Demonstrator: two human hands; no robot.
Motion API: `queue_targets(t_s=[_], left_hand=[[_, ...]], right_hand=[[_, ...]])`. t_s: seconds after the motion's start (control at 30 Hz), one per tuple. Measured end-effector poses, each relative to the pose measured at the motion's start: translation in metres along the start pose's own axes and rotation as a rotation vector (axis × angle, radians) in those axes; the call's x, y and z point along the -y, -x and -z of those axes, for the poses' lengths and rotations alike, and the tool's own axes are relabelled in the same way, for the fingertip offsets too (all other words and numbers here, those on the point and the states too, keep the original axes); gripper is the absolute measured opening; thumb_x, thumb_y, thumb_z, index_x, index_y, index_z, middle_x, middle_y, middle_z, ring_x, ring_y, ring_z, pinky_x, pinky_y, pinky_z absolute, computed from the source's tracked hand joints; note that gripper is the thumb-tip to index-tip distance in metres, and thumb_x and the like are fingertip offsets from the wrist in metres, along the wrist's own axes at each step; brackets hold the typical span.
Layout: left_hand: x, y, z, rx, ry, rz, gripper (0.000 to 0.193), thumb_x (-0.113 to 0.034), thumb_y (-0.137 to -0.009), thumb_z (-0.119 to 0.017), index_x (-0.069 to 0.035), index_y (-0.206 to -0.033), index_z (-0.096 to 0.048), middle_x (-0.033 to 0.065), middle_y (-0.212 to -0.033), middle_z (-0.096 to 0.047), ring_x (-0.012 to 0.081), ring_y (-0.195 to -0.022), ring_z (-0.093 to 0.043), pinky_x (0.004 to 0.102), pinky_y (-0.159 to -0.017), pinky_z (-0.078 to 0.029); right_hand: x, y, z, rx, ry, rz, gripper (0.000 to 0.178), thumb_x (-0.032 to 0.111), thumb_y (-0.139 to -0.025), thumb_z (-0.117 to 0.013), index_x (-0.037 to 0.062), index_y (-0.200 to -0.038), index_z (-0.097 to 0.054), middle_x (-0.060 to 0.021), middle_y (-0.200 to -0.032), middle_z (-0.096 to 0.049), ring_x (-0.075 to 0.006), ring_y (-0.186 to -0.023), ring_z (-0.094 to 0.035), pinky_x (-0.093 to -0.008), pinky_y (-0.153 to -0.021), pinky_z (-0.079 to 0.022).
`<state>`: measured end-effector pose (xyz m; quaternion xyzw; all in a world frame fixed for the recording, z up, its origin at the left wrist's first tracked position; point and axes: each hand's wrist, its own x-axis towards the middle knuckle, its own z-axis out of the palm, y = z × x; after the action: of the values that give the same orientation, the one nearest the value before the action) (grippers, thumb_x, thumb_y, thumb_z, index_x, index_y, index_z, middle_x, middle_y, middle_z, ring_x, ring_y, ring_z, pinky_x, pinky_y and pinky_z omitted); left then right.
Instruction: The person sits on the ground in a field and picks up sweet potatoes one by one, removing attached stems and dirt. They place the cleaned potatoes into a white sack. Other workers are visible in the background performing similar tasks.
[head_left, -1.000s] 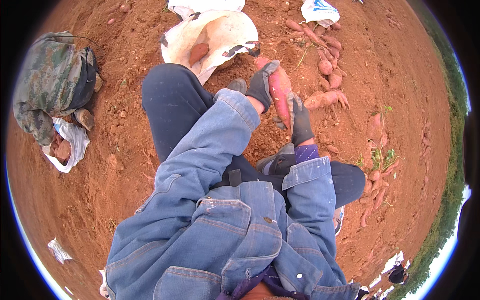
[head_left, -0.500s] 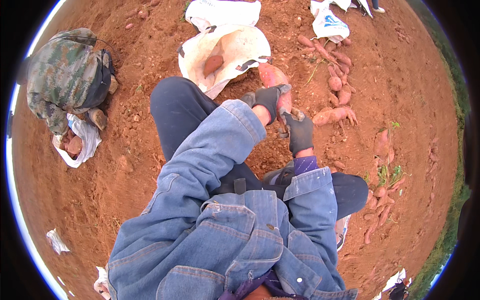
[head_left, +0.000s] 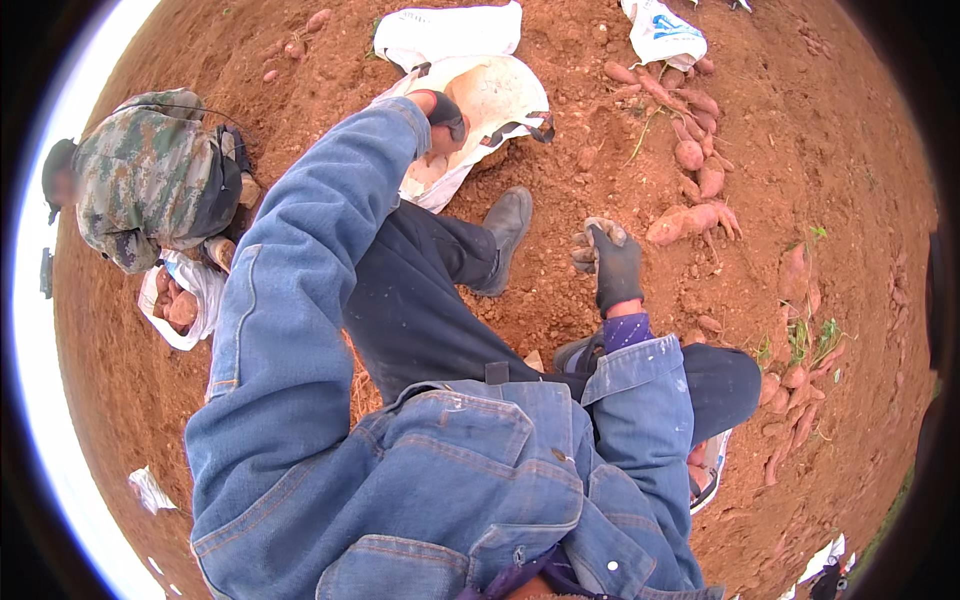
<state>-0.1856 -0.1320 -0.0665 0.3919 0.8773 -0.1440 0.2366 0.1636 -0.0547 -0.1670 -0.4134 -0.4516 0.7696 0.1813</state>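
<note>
My left hand, in a dark glove, is inside the mouth of the white woven bag, its fingers curled round a sweet potato that is mostly hidden beneath it. Any other sweet potato in the bag is covered by my hand and sleeve. Over the soil to the right of my grey shoe, my right hand has its soil-stained gloved fingers bent inward, with nothing visible in them. A large forked sweet potato lies just beyond it on the right.
A row of sweet potatoes runs along the right, with a second pile by my knee. White sacks lie at the far side. On the left a person in camouflage bends beside a bag of sweet potatoes.
My left hand has carried the large sweet potato leftward into the white bag. The right hand has come off that sweet potato and stays near its place. My left leg has shifted, revealing the shoe.
</note>
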Motion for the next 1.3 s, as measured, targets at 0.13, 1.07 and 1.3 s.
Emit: queue_targets(t_s=[0.13,1.07,1.3], left_hand=[[0.019,-0.027,-0.028,0.074,0.008,0.075,0.05,-0.04,-0.084,-0.08,0.002,-0.111,-0.072,0.0167,-0.103,-0.073,0.0274,-0.093,-0.07,0.0412,-0.084,-0.055],[0.039,-0.039,0.006,-0.186,-0.165,-0.101,0.074,-0.068,-0.072,-0.08,0.001,-0.096,-0.077,0.0209,-0.101,-0.075,0.0357,-0.093,-0.073,0.0439,-0.081,-0.056],[0.081,-0.058,-0.044,0.003,-0.367,0.116,0.055,-0.05,-0.074,-0.08,-0.012,-0.113,-0.078,0.0161,-0.111,-0.076,0.033,-0.102,-0.074,0.0446,-0.086,-0.058]], right_hand=[[-0.009,-0.009,0.009,-0.022,0.006,-0.021,0.031,0.024,-0.098,-0.067,0.0021,-0.119,-0.064,-0.0144,-0.093,-0.072,-0.0209,-0.066,-0.067,-0.0333,-0.057,-0.057],[-0.063,-0.076,0.009,-0.098,0.138,-0.153,0.029,0.032,-0.098,-0.07,0.0036,-0.092,-0.073,-0.0043,-0.077,-0.07,-0.0144,-0.06,-0.064,-0.0287,-0.054,-0.051],[-0.03,-0.087,-0.097,0.144,0.528,0.075,0.053,0.052,-0.098,-0.062,0.0007,-0.094,-0.075,-0.0152,-0.084,-0.074,-0.0282,-0.073,-0.07,-0.0397,-0.069,-0.054]])
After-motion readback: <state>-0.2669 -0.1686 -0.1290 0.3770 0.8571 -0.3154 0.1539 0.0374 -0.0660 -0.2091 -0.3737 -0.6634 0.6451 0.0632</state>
